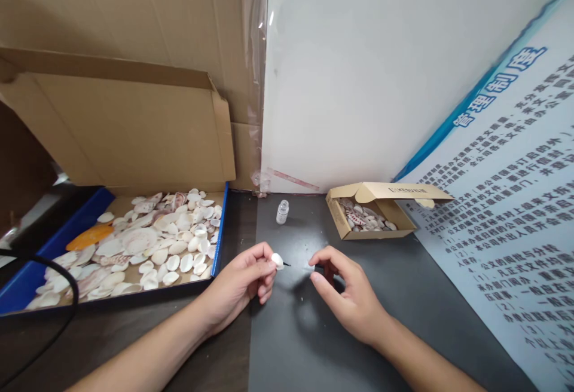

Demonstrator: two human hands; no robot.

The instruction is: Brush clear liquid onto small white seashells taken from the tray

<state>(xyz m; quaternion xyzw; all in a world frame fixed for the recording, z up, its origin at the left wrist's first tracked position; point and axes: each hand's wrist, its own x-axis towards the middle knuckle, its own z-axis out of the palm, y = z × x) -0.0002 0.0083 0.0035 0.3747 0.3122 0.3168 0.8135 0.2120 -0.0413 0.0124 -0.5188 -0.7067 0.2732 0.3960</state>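
My left hand (251, 275) pinches a small white seashell (277, 260) between thumb and forefinger, above the dark table. A short, thin black piece (287, 265) sticks out at the shell's right side; I cannot tell what it is. My right hand (343, 287) hovers just to the right of the shell, apart from it. Its thumb and forefinger are separated, and a faint pale smudge shows by the fingertips, too blurred to name. Beyond both hands a small clear glass bottle (282, 213) with whitish contents stands upright.
On the left, an open blue-edged cardboard box (217, 242) holds many shells, mostly white. A smaller cardboard box (372, 235) with shells stands back right, its lid raised. A black cable (74, 287) loops at far left. A white panel (332, 81) and a printed poster (506, 201) rise behind.
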